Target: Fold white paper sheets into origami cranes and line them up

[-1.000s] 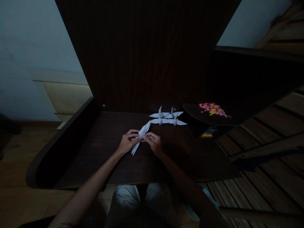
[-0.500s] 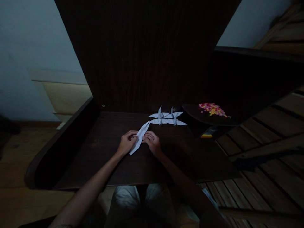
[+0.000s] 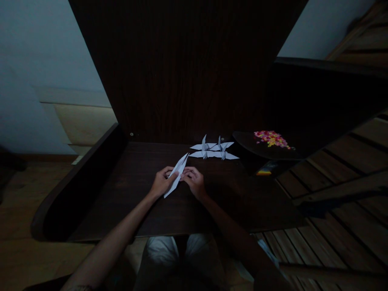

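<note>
A long, pointed piece of folded white paper [image 3: 178, 169] is held slantwise above the dark wooden desk [image 3: 121, 186]. My left hand [image 3: 162, 182] grips its left side, thumb on the face and fingers behind. On the other side my right hand [image 3: 194, 182] pinches the paper's right edge with thumb and fingertips; some fingers are hidden behind the sheet. Just beyond the paper's upper tip, several white folded paper cranes [image 3: 206, 154] stand close together in two rows.
To the right, a small corner shelf [image 3: 245, 141] carries a heap of tiny pink, red and yellow pieces [image 3: 273, 139]. Below it is an item with a rainbow-coloured edge [image 3: 264, 172]. A raised side panel [image 3: 79, 182] bounds the desk at left, and a tall dark back panel [image 3: 188, 72] rises behind.
The folded paper has shifted slightly left and turned a little between my hands, with its split tip now showing more narrowly. Both hands keep their hold; the cranes stay put.
</note>
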A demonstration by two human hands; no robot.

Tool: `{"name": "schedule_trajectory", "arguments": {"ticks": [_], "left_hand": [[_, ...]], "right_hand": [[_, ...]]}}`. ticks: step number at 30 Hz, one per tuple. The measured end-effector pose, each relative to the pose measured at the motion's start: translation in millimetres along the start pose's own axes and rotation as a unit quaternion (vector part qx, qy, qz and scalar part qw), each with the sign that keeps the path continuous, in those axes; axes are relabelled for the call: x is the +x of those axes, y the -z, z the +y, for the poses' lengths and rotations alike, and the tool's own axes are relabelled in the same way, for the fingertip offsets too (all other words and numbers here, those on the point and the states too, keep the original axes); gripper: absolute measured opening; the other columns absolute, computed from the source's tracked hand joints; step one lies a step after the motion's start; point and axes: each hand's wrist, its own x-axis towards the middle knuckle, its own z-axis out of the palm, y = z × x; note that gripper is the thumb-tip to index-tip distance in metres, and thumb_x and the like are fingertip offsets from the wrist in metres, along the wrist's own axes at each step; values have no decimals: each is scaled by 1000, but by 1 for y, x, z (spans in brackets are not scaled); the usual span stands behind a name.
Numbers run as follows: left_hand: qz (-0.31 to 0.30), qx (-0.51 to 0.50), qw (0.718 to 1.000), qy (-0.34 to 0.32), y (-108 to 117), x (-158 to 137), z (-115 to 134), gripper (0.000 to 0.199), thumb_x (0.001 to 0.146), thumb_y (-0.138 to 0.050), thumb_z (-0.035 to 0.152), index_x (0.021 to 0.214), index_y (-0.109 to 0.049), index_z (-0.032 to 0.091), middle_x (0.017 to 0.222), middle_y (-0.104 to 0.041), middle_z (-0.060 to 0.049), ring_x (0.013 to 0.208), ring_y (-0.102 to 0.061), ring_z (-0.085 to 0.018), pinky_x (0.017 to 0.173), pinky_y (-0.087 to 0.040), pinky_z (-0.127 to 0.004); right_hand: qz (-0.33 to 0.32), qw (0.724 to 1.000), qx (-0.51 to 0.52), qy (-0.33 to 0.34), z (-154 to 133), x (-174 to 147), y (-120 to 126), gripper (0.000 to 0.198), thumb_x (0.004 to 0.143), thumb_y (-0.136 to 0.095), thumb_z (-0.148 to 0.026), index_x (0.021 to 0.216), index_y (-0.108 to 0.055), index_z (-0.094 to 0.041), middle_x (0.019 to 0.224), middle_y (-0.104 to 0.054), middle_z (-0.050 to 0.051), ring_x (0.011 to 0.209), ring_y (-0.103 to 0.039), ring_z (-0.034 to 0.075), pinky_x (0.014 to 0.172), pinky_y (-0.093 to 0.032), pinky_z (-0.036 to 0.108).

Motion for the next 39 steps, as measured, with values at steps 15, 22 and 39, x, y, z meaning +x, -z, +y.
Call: {"name": "schedule_trajectory", "arguments": {"ticks": [15, 22, 39], "left_hand": [[-52, -209, 969, 121, 5, 6, -3, 38, 57, -80, 34, 84, -64, 12, 66, -69, -4, 54, -64, -14, 55, -49, -22], [-82, -193, 971, 119, 4, 4, -6, 39, 59, -81, 34, 87, -65, 12, 70, -71, -4, 58, -66, -14, 57, -51, -20], [-119, -167, 966, 160, -1, -2, 1, 34, 63, -79, 31, 87, -67, 10, 78, -72, -12, 63, -68, -19, 62, -54, -29]], "right_hand": [[-46, 999, 11, -11, 0, 2, 7, 26, 65, -72, -29, 82, -56, -19, 68, -54, -3, 53, -49, 8, 43, -37, 19], [-11, 1000, -23, -11, -3, 2, 1, 30, 60, -74, -31, 74, -50, -20, 60, -50, -6, 49, -46, 7, 41, -35, 18], [-38, 997, -50, -47, -5, 1, 5, 30, 69, -66, -44, 64, -52, -17, 47, -43, -7, 40, -36, 5, 38, -27, 19]]}}
